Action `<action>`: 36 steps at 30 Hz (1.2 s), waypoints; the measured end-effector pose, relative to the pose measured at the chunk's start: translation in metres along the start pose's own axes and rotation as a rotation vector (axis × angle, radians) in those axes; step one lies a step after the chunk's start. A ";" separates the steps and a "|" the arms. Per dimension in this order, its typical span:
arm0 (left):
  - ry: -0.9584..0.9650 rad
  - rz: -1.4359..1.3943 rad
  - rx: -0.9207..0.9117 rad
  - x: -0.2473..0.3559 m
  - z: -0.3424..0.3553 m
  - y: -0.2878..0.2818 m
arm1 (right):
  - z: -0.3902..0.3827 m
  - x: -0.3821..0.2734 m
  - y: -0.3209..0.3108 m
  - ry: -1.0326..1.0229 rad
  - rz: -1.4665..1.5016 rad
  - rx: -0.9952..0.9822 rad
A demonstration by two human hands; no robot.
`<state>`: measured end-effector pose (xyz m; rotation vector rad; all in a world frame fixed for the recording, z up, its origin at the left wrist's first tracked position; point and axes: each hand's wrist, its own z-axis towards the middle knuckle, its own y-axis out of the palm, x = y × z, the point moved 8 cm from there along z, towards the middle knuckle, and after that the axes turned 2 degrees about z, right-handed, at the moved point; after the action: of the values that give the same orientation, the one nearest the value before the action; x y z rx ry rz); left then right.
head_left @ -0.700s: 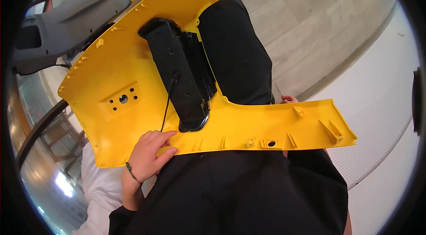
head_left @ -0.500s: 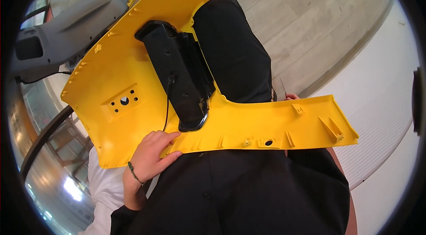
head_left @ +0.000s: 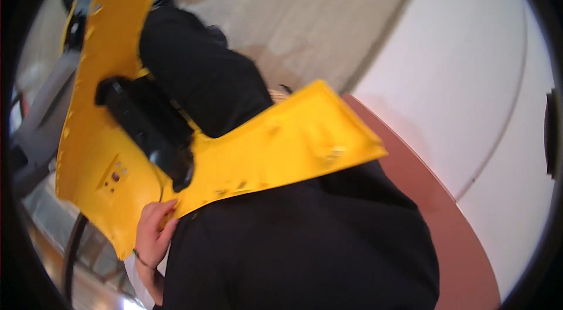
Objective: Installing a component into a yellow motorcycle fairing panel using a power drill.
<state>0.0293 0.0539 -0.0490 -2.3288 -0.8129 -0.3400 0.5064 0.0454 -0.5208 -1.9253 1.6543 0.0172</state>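
Note:
A large curved yellow plastic panel (head_left: 293, 140) lies across my lap, its inner side with ribs and clip mounts facing up. My left hand (head_left: 156, 231) is closed on its near edge, fingers over the inner side and thumb at the rim. Close to those fingers, a long black housing (head_left: 153, 134) is set in the panel, with a thin black cable running from it. Left of the housing is a recess (head_left: 115, 176) with several round holes. My right hand does not show. Black cloth over my leg (head_left: 199, 70) appears through the panel's cut-out.
A grey plastic body part (head_left: 44, 111) stands at the far left beside the panel. Below it is a dark curved bar (head_left: 76, 254). To the right are a white surface (head_left: 451, 64) and a reddish-brown strip (head_left: 428, 210). Wooden-looking floor (head_left: 293, 5) lies beyond.
The view has swung right and blurred, so the panel sits further left and its right arm tilts upward. My left hand keeps its hold. Fingers seen behind the panel's right part no longer show.

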 end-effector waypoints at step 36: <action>-0.279 -0.068 0.522 -0.100 -0.014 0.006 | 0.133 -0.043 0.053 -0.115 -0.227 0.091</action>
<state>-0.0452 -0.0054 -0.0839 -1.8775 -0.9796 0.1629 0.4970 0.1396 -0.6366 -1.9924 1.3328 -0.0360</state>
